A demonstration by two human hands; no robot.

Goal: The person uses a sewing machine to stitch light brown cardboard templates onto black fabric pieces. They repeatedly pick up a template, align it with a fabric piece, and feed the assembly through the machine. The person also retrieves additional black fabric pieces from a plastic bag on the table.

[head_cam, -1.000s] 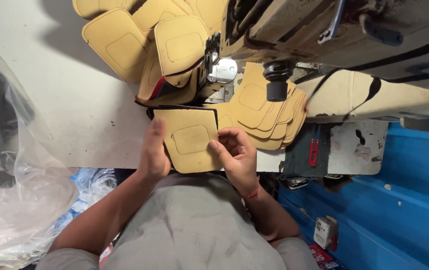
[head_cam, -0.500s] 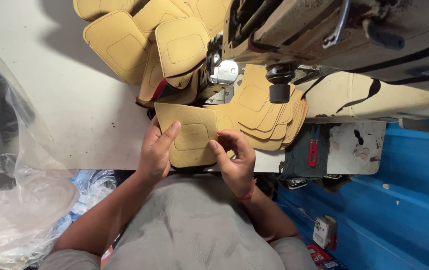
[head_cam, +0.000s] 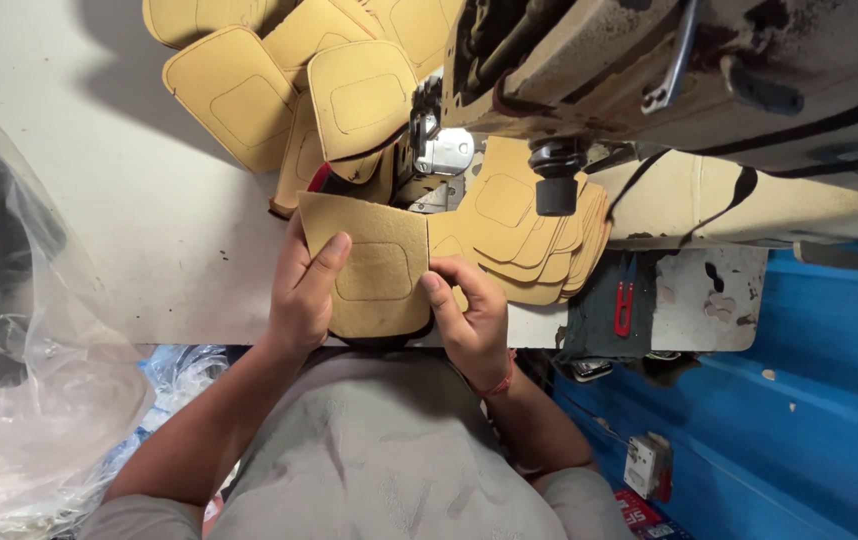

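Both hands grip one tan leather piece (head_cam: 374,268) over the table's (head_cam: 149,230) near edge: the left hand (head_cam: 304,290) pinches its left side, the right hand (head_cam: 469,310) its right edge, just before the sewing machine (head_cam: 649,80)

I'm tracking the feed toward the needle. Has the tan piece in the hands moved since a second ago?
Yes. The tan piece has shifted away from the table's near edge, up toward the sewing machine's presser foot, held by both hands.

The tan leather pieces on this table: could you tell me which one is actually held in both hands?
The tan piece at the table's near edge, pinched between left hand and right hand; the others lie untouched in piles.
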